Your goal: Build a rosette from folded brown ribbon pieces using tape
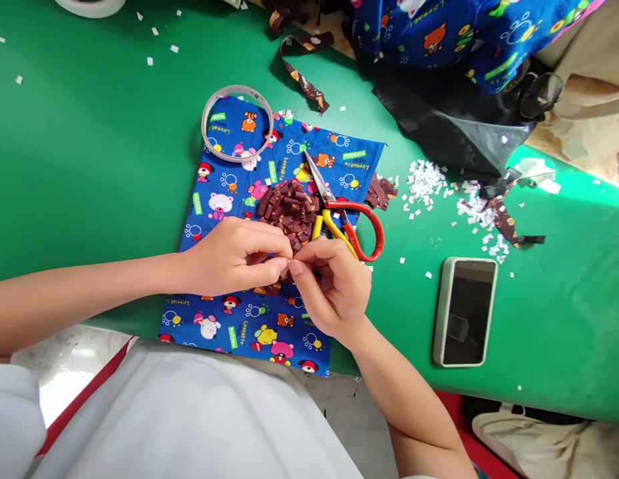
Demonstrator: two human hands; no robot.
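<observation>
Several "Loveable" and "little" prints legible on cloth (289,346). Left hand (237,256) and right hand (337,286): each pinched, fingertips meeting; cannot tell what is between. Brown scraps (288,209) just beyond, 12 o'clock, partly beneath; scissors (327,197), 1 o'clock.

The blue cloth (249,332) repeats "Loveable" and "little"; its green labels (354,154) are hard to read. The far right fabric (414,46) shows "Loveable".
</observation>
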